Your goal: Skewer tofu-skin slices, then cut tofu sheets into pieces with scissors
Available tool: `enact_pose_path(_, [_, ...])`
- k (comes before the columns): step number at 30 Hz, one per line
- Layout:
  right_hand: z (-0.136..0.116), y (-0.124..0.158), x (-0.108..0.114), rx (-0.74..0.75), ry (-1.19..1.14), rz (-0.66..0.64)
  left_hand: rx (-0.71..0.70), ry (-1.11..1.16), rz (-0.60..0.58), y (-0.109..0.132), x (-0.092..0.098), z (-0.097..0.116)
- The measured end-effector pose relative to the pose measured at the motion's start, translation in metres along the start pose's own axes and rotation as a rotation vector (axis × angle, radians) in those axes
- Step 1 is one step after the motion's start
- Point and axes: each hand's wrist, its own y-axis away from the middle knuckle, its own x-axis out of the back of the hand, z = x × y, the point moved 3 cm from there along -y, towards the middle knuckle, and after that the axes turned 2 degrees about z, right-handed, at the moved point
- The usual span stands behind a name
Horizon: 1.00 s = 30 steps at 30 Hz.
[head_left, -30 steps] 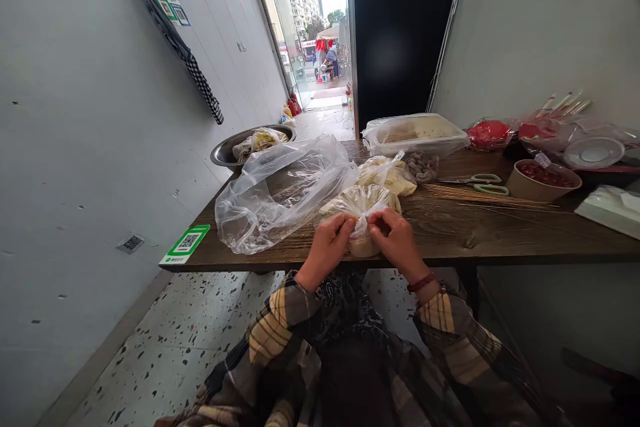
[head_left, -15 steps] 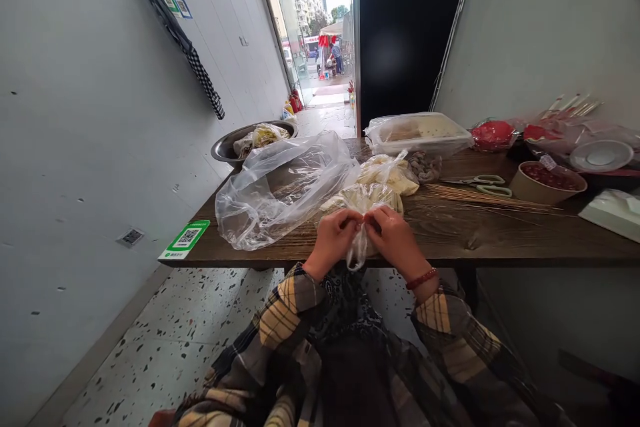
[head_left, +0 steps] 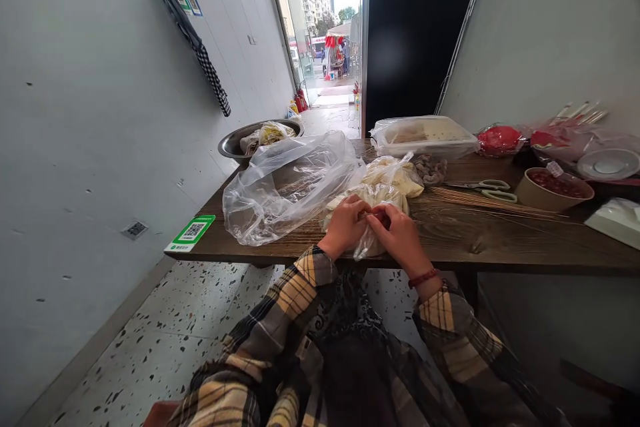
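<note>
At the near edge of the dark wooden table (head_left: 465, 240), my left hand (head_left: 345, 228) and my right hand (head_left: 400, 237) meet, both pinching the gathered neck of a small clear plastic bag (head_left: 370, 203) that holds pale food. The bag rests on the table just beyond my fingers, and its loose tail hangs down between my hands. A second tied bag of pale food (head_left: 395, 175) lies right behind it. A large, empty, crumpled clear bag (head_left: 285, 187) spreads out to the left.
A bundle of bamboo skewers (head_left: 490, 203) and green-handled scissors (head_left: 487, 188) lie to the right, by a paper bowl of red food (head_left: 553, 188). A wrapped white tray (head_left: 425, 135), a metal basin (head_left: 250, 140) and red bags stand further back. A QR sticker (head_left: 190, 232) marks the left corner.
Both hands have slid forward from the table's edge up onto the bag, fingers now closer together at its neck. The view has shifted slightly left and down.
</note>
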Motion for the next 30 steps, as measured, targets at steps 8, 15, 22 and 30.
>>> enact_pose_path(8, [0.002,-0.006,0.008,0.13,0.124,-0.181,-0.042,-0.012,-0.03,0.003,-0.002,0.002])
enact_pose_path(15, [-0.008,-0.01,0.004,0.199,0.506,-0.126,-0.147,-0.092,-0.109,-0.004,-0.001,0.005])
enact_pose_path(22, [0.009,-0.008,0.003,0.193,0.307,-0.005,-0.116,-0.137,-0.124,-0.008,-0.004,0.005])
enact_pose_path(30, [0.014,0.001,0.01,0.331,0.12,-0.063,-0.087,0.02,-0.088,-0.007,-0.004,-0.001])
